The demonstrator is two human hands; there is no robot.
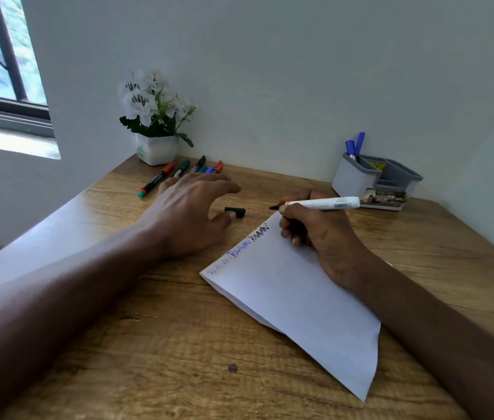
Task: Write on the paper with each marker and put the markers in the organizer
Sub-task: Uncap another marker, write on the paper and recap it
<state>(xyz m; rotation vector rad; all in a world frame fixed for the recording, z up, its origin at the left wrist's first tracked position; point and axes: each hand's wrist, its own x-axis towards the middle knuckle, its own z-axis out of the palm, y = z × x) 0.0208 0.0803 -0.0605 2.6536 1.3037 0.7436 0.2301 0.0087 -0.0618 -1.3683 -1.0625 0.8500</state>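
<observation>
Organizer (352, 178) with two blue markers (350, 147), one white marker (321, 203)

R hand (321, 241) on paper (300, 301) grips white marker (321, 204), L hand (191, 213) by black cap (237, 211).

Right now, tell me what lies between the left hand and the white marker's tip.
A black cap lies there on the table, close by the left hand; from it to the white marker is bare wood. Head view.
</observation>
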